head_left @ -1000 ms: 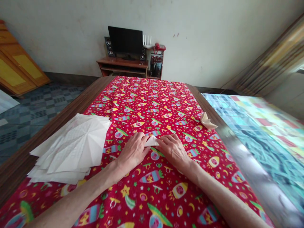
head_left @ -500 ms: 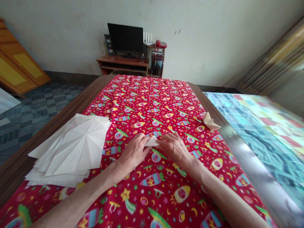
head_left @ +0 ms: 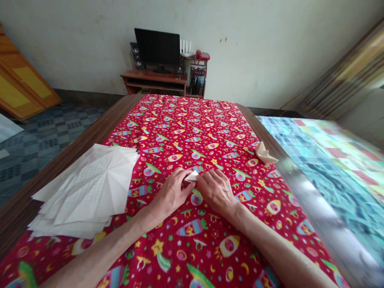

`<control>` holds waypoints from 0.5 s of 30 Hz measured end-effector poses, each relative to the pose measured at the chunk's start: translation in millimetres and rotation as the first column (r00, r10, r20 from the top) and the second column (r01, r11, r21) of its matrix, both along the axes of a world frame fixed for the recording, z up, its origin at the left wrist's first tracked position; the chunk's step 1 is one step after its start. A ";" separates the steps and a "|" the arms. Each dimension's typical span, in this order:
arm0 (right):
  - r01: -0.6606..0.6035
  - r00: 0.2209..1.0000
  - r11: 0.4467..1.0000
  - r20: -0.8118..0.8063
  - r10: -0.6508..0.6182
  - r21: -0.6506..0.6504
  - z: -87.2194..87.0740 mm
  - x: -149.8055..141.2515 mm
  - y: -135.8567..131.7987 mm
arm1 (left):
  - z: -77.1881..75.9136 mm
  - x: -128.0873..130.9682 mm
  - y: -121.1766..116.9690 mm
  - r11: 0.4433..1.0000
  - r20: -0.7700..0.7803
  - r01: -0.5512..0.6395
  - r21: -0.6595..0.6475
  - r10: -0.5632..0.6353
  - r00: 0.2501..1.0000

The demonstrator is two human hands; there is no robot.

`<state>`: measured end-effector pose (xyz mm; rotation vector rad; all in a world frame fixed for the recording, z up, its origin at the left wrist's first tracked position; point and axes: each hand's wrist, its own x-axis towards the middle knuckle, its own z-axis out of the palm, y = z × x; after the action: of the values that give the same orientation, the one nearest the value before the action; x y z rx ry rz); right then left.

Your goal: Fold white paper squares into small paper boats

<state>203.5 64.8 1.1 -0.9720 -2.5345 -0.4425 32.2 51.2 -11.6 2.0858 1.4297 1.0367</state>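
A small piece of folded white paper (head_left: 192,176) sits between my two hands, just above or on the red patterned cloth (head_left: 192,132). My left hand (head_left: 174,191) is closed on its left side, thumb below and fingers above. At its right side, my right hand (head_left: 216,189) pinches the edge, its fingers curled and the fingertips mostly hidden. To the left lies a stack of creased white paper sheets (head_left: 90,188). A folded cream paper piece (head_left: 265,153) with pointed tips rests by the cloth's right edge.
Dark wooden table edges (head_left: 96,128) show beside the cloth. Beyond the table stands a small desk (head_left: 154,80) with a monitor (head_left: 157,47), speakers and a red telephone (head_left: 202,55). A bed with a checked cover (head_left: 324,160) adjoins on the right.
My right hand has shifted slightly left and curled further over the folded paper, so less of the paper shows. My left hand keeps its hold.
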 end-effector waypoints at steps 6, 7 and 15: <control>0.003 0.973 0.997 -0.230 -0.021 -0.075 1.8 -2.9 -6.4 | -5.1 10.4 -8.0 0.995 0.184 -0.039 -0.092 0.055 0.981; 0.004 0.966 0.996 -0.259 -0.029 -0.094 1.0 -4.3 -7.6 | -4.9 11.1 -8.6 0.996 0.168 -0.048 -0.075 0.060 0.984; -0.040 0.849 0.936 -0.506 -0.153 -0.350 -4.5 -7.4 -8.1 | -1.5 15.5 -2.4 0.992 0.102 -0.123 0.036 0.119 0.988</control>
<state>196.1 56.6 -3.4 -1.1108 -2.1057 0.2552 47.7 48.8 -13.1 1.9666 1.5126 1.2099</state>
